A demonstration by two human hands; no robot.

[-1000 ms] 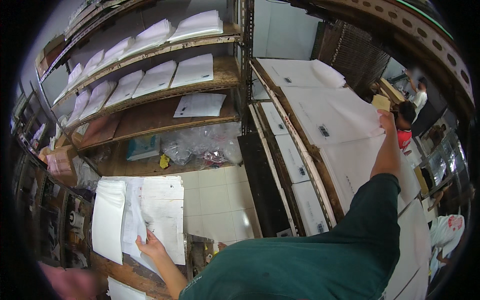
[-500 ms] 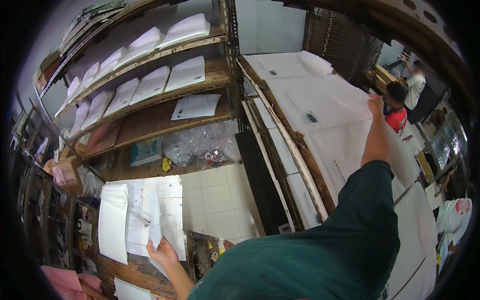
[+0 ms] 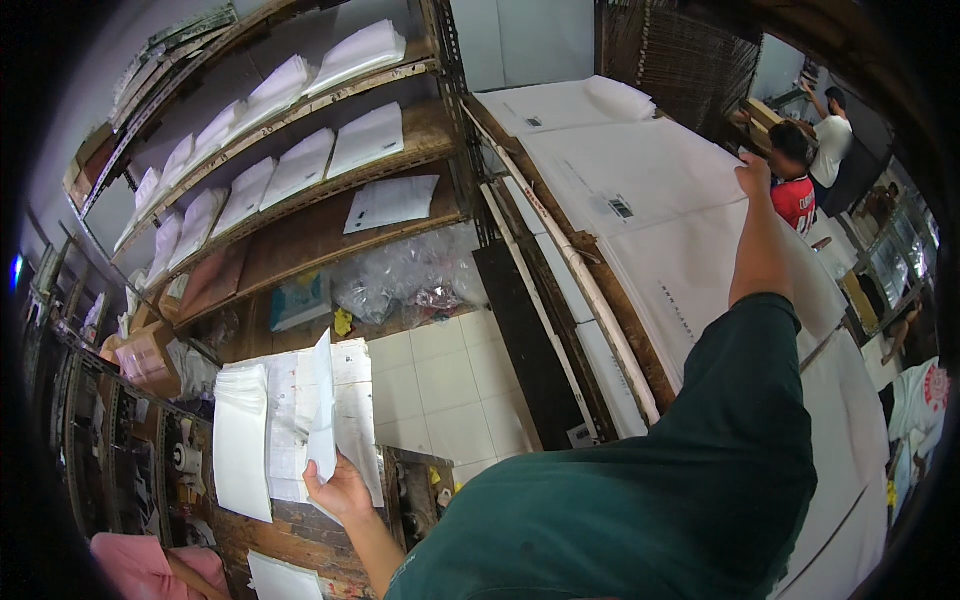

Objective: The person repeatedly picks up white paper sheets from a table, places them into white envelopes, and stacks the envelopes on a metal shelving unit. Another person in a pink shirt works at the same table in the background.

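My left hand [image 3: 342, 490] is closed on a white paper sheet [image 3: 322, 415], seen nearly edge-on and held upright over the wooden table. Beside it lies a stack of white sheets [image 3: 241, 445] with curled far ends. My right arm stretches out to the far right. There my right hand [image 3: 752, 176] has its fingers pinched at the edge of a large white sheet [image 3: 640, 165], which lies spread on a long workbench and bears a small dark printed mark. More large white sheets [image 3: 690, 270] cover the bench nearer to me.
A rack [image 3: 300, 205] at the back left carries several stacks of white sheets. Clear plastic bags [image 3: 400, 285] fill its lowest level. A person in a red shirt [image 3: 795, 205] and one in white stand beyond the bench. A pink sleeve [image 3: 140, 565] shows at the lower left.
The whole view has shifted slightly. My left hand has lifted its sheet a little and turned it more upright. My right hand stays at the large sheet's edge.
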